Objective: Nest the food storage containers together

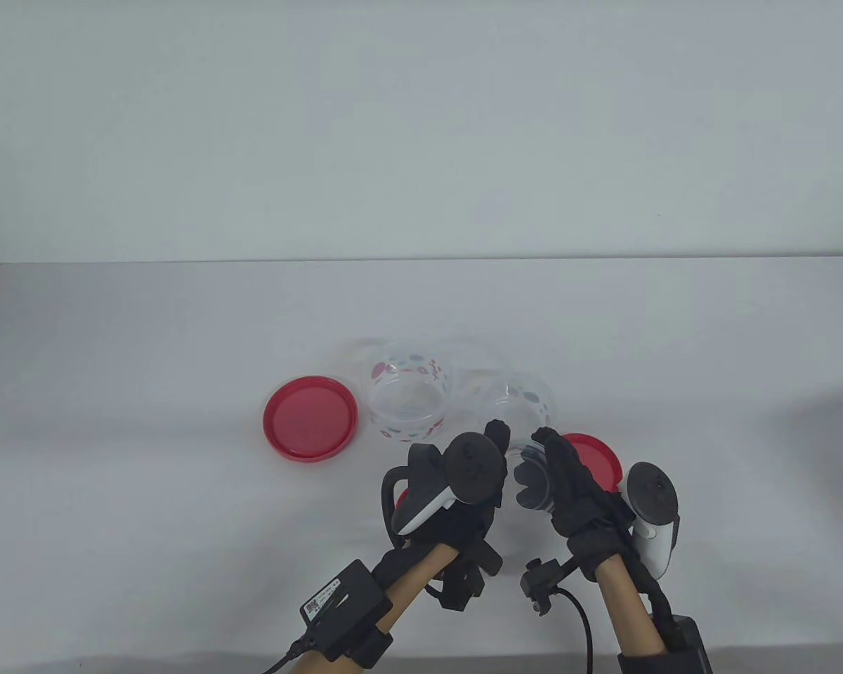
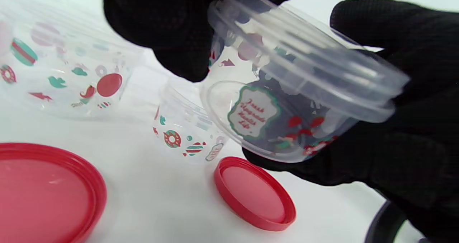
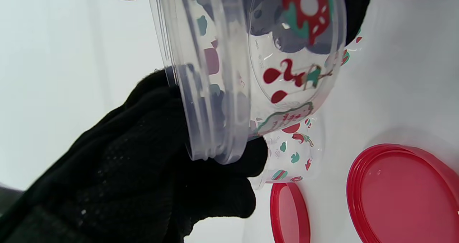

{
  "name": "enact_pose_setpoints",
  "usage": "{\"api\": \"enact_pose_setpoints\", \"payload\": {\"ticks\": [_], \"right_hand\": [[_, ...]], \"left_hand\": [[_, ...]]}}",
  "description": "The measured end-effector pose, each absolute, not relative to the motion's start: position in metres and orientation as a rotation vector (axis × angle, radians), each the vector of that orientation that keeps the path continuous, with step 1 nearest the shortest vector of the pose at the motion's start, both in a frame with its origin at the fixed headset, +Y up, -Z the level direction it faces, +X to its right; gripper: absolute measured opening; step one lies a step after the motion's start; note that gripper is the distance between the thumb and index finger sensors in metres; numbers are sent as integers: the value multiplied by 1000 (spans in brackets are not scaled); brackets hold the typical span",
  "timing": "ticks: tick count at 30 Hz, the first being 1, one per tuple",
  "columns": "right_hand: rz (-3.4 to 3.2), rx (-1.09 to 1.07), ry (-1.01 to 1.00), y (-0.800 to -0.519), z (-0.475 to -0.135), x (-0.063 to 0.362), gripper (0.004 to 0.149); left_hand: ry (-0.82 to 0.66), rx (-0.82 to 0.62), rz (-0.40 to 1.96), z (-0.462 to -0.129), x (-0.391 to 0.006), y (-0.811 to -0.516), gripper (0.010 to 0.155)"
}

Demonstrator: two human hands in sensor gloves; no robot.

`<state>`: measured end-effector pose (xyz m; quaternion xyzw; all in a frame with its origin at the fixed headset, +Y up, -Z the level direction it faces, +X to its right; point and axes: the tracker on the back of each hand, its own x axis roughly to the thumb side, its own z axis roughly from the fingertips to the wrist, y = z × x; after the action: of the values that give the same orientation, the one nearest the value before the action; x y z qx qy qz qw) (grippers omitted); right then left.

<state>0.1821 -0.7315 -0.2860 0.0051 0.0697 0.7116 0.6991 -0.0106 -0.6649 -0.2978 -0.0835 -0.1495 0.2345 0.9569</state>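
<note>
- I see my left hand (image 1: 456, 484) and right hand (image 1: 569, 484) both gripping the small clear printed plastic tub (image 2: 287, 92), tilted, off the table.
- Medium clear tub (image 1: 516, 400) sits at its 12 o'clock.

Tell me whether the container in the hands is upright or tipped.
Tipped. The small clear container is held off the table between the left hand and right hand, rim angled sideways, base showing.
</note>
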Motion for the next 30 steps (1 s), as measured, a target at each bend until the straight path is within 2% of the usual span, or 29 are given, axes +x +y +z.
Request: {"api": "enact_pose_setpoints", "payload": {"ticks": [9, 15, 22, 30], "right_hand": [[1675, -13, 86, -732, -286, 180, 65], [1649, -28, 62, -732, -286, 185, 66], [1658, -19, 32, -730, -285, 184, 66], [1660, -36, 33, -729, -285, 184, 67]], "left_hand": [[-323, -61, 490, -293, -39, -669, 59], [-215, -13, 497, -298, -82, -685, 60], [-119, -107, 469, -304, -114, -714, 59], [-103, -276, 298, -311, -115, -745, 60]]}}
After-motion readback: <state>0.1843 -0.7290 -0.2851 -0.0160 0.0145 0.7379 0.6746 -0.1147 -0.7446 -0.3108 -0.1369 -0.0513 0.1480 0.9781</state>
